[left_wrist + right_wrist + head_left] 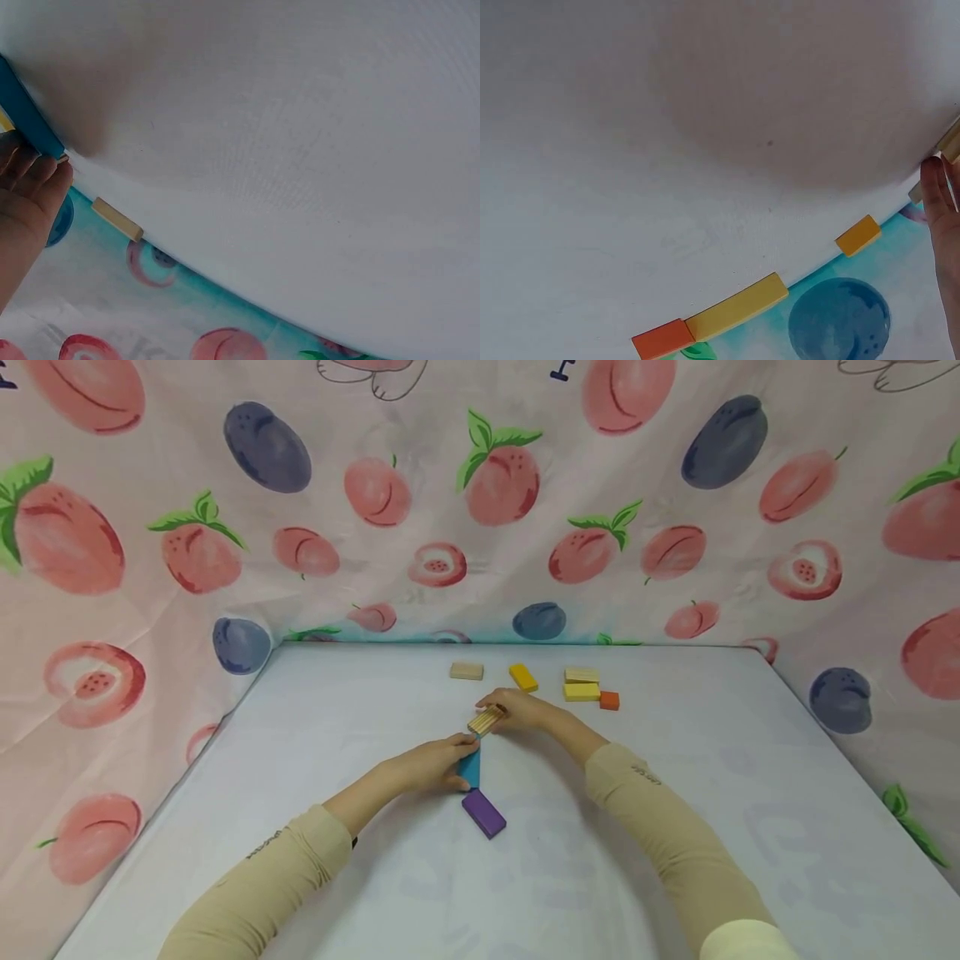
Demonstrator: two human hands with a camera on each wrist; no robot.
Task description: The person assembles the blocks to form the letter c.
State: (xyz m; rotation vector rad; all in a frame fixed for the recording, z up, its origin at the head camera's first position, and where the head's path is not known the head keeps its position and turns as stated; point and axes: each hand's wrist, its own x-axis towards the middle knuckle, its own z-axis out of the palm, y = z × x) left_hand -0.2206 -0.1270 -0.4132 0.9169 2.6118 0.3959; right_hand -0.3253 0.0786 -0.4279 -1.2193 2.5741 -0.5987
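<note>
Near the table's middle, my left hand (431, 763) pinches a blue block (470, 768), thumb on the near end and fingers at the far end. In the left wrist view the same blue block (28, 116) shows at the left edge beside the fingers. My right hand (522, 707) grips a grooved wooden block (486, 720) that slants at the blue block's far end. Only part of this wooden block (951, 139) enters the right wrist view. A purple block (484, 814) lies diagonally at the blue block's near end.
Toward the back of the white table (337, 693) lie a plain wooden block (467, 671), an orange-yellow block (523, 677), a pale wooden block (582, 676), a yellow block (582, 692) and a small orange-red block (609, 701). A fruit-print cloth (480, 593) hangs behind and along the sides.
</note>
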